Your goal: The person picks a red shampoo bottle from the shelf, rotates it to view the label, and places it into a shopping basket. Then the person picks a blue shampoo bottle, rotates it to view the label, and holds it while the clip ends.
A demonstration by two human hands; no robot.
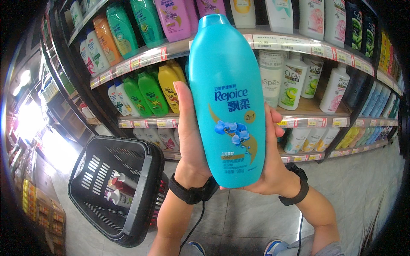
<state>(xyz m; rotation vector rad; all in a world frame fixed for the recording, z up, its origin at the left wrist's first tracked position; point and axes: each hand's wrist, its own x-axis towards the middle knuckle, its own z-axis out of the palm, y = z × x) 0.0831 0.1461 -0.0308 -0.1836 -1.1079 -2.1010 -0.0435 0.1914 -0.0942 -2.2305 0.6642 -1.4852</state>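
A large turquoise Rejoice shampoo bottle (229, 64) stands upright between my two hands, its printed front with blue flowers facing me. My left hand (191, 137) grips its left side, thumb pointing up along the edge. On the other side my right hand (274, 156) holds the lower right, with fingertips showing past the edge. Both wrists wear black straps with cables. Below and left is a black plastic shopping basket (137, 192) containing several pump bottles (120, 198).
Store shelves (346, 120) curve across the view ahead, filled with shampoo bottles such as green ones (152, 92) and white Clear pump bottles (293, 83). Stacked packaged goods (45, 211) stand at far left. Grey floor tiles (237, 217) and two shoes show below.
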